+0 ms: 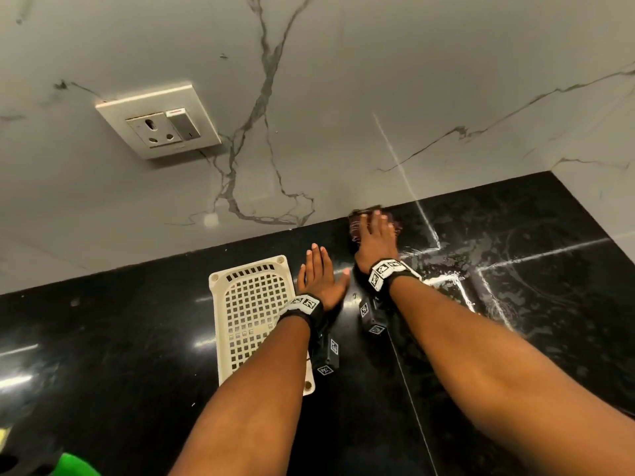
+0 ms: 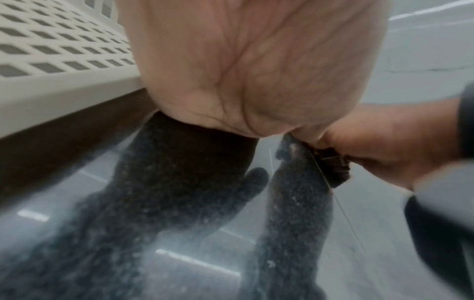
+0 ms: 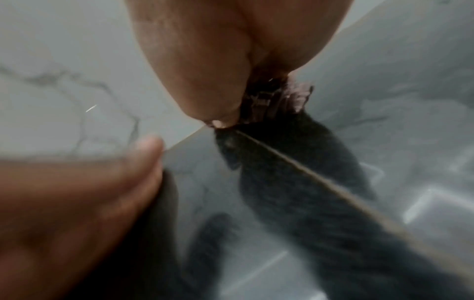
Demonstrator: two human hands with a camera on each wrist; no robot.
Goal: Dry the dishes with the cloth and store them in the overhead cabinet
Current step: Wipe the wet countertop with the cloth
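My right hand [image 1: 375, 233] lies with straight fingers on a dark brown cloth [image 1: 355, 225] and presses it onto the black counter [image 1: 137, 338] at the foot of the wall. The right wrist view shows the cloth [image 3: 271, 99] bunched under that palm [image 3: 218, 60]. My left hand [image 1: 324, 269] rests flat on the counter with straight fingers and holds nothing. It sits just right of a cream perforated basket [image 1: 251, 304]. In the left wrist view the left palm [image 2: 256, 60] fills the top and the basket [image 2: 51, 50] is beside it. No dish is in view.
Wet streaks [image 1: 446, 276] shine on the counter right of my right hand. A wall socket [image 1: 158, 121] sits on the marble wall up left. A green object [image 1: 77, 465] shows at the bottom left edge. The wall turns a corner at far right.
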